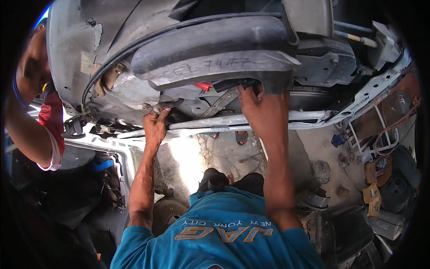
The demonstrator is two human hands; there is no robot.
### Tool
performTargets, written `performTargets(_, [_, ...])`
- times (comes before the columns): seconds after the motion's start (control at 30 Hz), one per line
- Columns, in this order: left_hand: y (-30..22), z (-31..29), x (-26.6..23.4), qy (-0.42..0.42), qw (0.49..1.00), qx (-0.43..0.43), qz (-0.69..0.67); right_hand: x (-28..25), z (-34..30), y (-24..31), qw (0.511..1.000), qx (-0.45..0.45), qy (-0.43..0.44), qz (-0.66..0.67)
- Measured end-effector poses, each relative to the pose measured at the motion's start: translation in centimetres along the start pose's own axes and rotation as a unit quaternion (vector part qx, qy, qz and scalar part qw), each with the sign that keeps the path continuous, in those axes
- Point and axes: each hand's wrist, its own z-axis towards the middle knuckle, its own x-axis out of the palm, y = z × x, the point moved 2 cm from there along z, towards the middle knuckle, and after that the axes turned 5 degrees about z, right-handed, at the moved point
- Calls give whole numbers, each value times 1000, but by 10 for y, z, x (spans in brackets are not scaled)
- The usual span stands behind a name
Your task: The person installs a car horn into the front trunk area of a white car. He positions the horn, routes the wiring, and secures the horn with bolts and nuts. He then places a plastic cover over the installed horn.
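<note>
My left hand (154,129) is closed around a small dark flat piece (171,105), perhaps a bracket, beside the pale metal body. Higher up on the right, my right hand (264,112) reaches under the lower edge of a large curved grey-black panel (210,45). Its fingers curl at a black part (228,84) there, and the panel's edge hides some of them. Whether they hold that part I cannot tell. A bright red piece (204,86) shows just left of the black part. Below both hands runs a long pale metal bar (224,121).
A black cable (130,42) arcs over the panel. At the far left is another person's bent arm (29,121) with a red sleeve. A grey metal bracket (329,60) sits to the right. Cardboard (371,197) and loose parts lie on the floor at the right.
</note>
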Motion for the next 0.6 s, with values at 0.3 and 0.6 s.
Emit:
performTargets(0.3, [-2, 0, -9, 28, 999, 30, 19, -22, -1, 9, 998, -29, 13, 58])
performTargets(0.6, [-4, -7, -8, 61, 995, 4, -85, -12, -6, -1, 995, -73, -47, 50])
